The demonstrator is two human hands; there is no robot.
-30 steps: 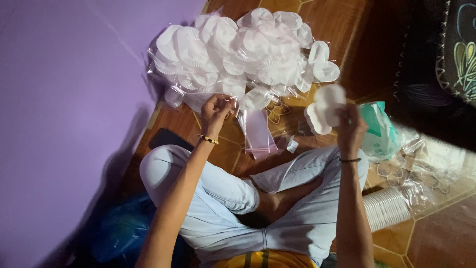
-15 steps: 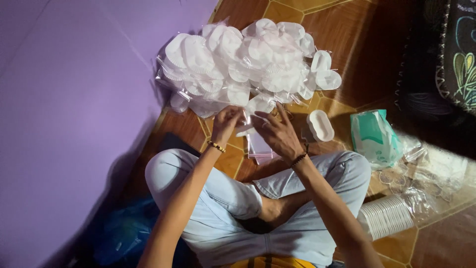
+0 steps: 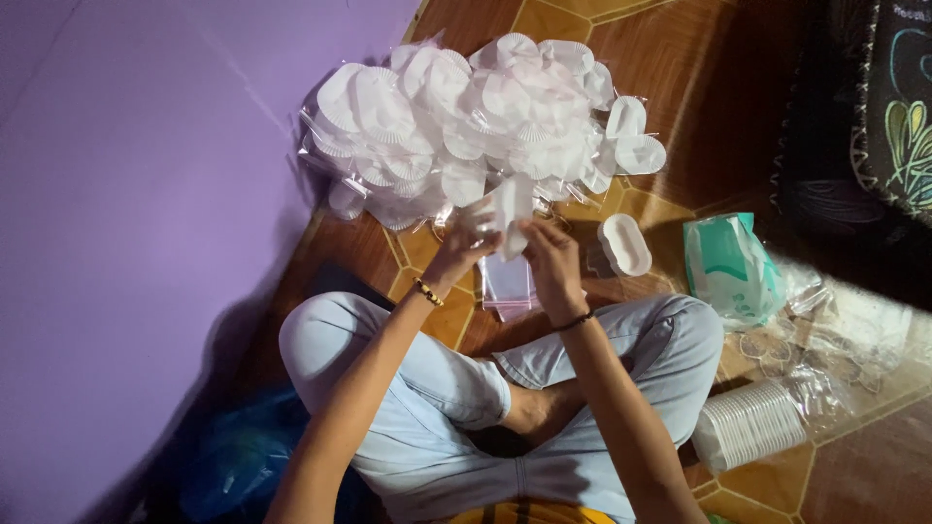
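Both hands (image 3: 510,247) pinch a clear bag (image 3: 508,209).

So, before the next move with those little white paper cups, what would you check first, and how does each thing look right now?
1. Both hands on the piece: ok; left hand and right hand meet at a white paper piece.
2. Firm grip: cannot tell, blurred.
3. Clear bags in reach: ok; a stack of clear bags lies below the hands.
4. Loose white cups nearby: ok; small stack beside the right hand.
5. Packed pile out of the way: ok, beyond the hands.
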